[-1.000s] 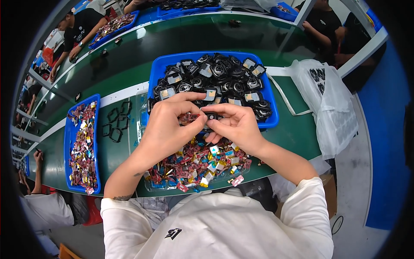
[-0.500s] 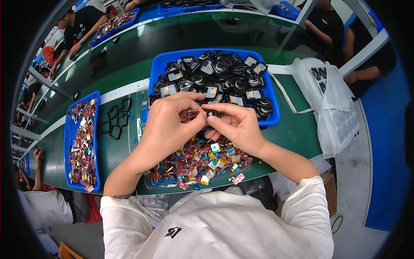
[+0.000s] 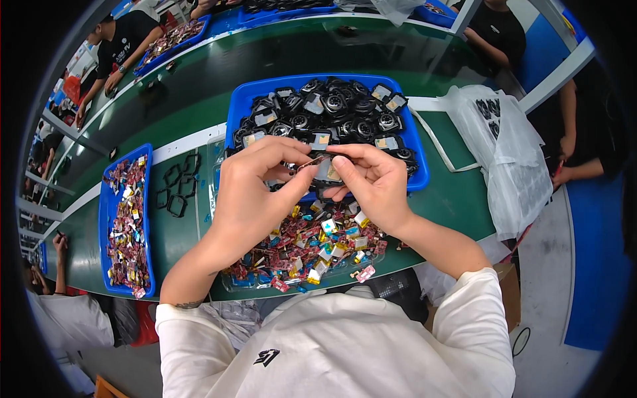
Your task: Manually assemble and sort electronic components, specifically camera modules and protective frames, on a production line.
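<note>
My left hand (image 3: 255,189) and my right hand (image 3: 371,182) meet above the near rim of a blue tray (image 3: 242,99) full of black round parts. Between the fingertips of both hands sits one small black part with a grey square face (image 3: 325,171). My left thumb and forefinger pinch a thin strip at its left side, while my right fingers grip its right side. Under my hands lies a heap of small red, yellow and blue flat pieces (image 3: 312,242) on the green table (image 3: 192,239).
A second blue tray (image 3: 105,219) of colourful pieces lies at the left, with several black square frames (image 3: 176,189) beside it. A clear plastic bag (image 3: 504,152) with black parts lies at the right. Other people work along the far side and the left.
Both hands stay together over the tray's near rim; the fingers have shifted a little on the small part.
</note>
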### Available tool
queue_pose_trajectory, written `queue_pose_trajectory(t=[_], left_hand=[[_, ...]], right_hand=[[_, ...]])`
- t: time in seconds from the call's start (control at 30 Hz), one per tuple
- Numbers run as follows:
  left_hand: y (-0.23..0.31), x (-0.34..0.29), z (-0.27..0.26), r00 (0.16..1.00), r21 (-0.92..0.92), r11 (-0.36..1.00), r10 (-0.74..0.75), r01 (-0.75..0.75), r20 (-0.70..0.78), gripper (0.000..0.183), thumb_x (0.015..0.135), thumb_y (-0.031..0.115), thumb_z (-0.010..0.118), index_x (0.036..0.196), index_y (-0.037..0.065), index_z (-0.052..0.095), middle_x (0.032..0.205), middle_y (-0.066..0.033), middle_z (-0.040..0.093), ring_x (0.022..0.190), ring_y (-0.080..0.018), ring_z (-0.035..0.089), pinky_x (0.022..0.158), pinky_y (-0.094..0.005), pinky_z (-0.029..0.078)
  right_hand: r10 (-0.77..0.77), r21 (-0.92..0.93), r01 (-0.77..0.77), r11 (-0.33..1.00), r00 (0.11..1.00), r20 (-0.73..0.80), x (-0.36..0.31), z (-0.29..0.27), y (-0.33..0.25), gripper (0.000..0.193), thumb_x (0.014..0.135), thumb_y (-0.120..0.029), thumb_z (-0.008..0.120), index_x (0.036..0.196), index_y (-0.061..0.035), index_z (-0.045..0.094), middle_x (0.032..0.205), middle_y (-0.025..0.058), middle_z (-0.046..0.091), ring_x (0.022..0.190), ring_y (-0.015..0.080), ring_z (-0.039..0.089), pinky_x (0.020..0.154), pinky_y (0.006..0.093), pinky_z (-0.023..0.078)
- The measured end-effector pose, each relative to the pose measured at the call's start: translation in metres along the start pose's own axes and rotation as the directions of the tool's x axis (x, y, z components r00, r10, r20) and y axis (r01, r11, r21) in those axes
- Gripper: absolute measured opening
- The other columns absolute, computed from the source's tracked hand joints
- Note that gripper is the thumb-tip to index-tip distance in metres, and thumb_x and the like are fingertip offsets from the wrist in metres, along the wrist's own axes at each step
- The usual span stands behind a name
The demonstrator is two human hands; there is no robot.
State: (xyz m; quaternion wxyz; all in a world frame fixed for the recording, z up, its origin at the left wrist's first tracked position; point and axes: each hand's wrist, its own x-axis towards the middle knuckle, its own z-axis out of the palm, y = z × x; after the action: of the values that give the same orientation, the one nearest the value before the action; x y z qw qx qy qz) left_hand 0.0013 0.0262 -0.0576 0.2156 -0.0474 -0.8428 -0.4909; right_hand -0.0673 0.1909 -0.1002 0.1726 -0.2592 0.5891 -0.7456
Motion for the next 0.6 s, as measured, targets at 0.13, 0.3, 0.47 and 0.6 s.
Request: queue_pose_trajectory(t=[0.13,0.3,0.47,0.6], left_hand=[[0.002,-0.001,-0.002,0.998,0.008,0.999,-0.054,0.054,0.045,0.014,0.076,0.005,0.069,0.083,-0.005,0.064,0.086,-0.0116,0.065,0.073,-0.0148,0.066,0.063,-0.0248,0.055],[0.0,-0.002,-0.004,0.937,-0.197,0.925,-0.285,0.324,0.201,0.015,0.08,0.009,0.068,0.08,-0.005,0.063,0.076,-0.0064,0.065,0.065,-0.0083,0.063,0.055,-0.0182,0.047],[0.003,0.0,-0.007,0.874,-0.272,0.857,-0.334,0.438,0.354,0.016,0.082,0.012,0.067,0.084,-0.004,0.064,0.074,-0.0051,0.065,0.067,-0.0066,0.062,0.054,-0.0171,0.044],[0.002,0.0,-0.006,0.847,-0.296,0.828,-0.342,0.476,0.406,0.018,0.084,0.015,0.065,0.086,-0.003,0.065,0.074,-0.0052,0.065,0.064,-0.0058,0.059,0.054,-0.0178,0.044]], right_hand=[[-0.03,0.029,0.031,0.999,0.999,-0.018,0.0,0.002,-0.001,0.022,0.091,-0.007,0.054,0.109,0.0041,0.057,0.09,0.0126,0.064,0.075,0.0132,0.066,0.063,0.0225,0.056],[-0.034,0.124,0.032,0.992,0.999,0.015,0.003,-0.002,0.006,0.02,0.087,-0.002,0.057,0.105,0.0055,0.058,0.095,0.0113,0.063,0.083,0.0115,0.063,0.068,0.0237,0.057],[-0.11,0.097,0.112,0.989,0.994,-0.03,0.004,-0.004,0.009,0.018,0.083,0.001,0.062,0.1,0.0052,0.058,0.092,0.0083,0.063,0.08,0.0086,0.062,0.066,0.0207,0.054],[-0.116,0.001,0.117,0.993,0.99,-0.078,0.003,-0.003,0.006,0.017,0.081,0.002,0.064,0.097,0.004,0.059,0.087,0.0059,0.063,0.076,0.0061,0.06,0.064,0.0185,0.051]])
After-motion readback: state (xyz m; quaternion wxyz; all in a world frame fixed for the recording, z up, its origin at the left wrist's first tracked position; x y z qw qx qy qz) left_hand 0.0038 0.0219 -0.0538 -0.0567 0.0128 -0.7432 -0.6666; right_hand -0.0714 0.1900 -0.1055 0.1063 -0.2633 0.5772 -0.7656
